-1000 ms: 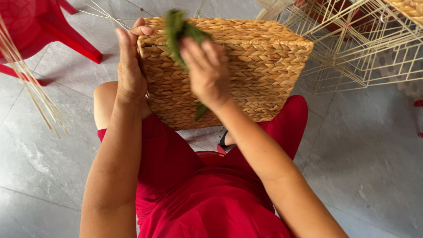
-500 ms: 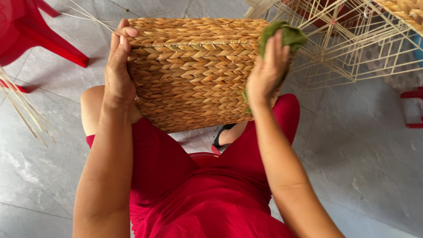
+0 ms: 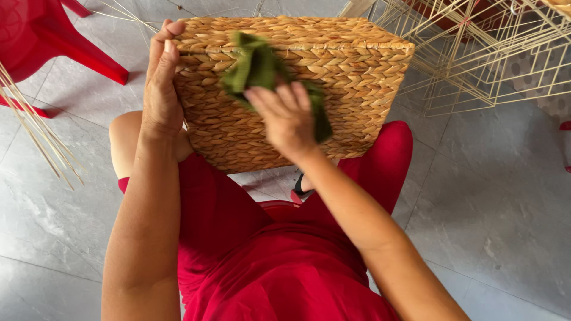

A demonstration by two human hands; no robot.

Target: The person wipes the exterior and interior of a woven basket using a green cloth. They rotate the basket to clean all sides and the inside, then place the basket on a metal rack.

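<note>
Woven basket [image 3: 333, 89] propped on red-clad knees, gripped and rubbed with a green cloth [image 3: 256, 65].

Left hand [image 3: 160, 89] clamped flat on the basket's left edge, fingers curled over its top corner; right hand [image 3: 288, 119] closed on the cloth, pressed against the basket's near face, part of the cloth hidden under the palm. Behind the basket: red plastic chair [image 3: 47, 41] cut off at left, pale wire frames [image 3: 488, 53] at right, loose reeds [image 3: 35, 131] left. Basket's far side unseen.
</note>
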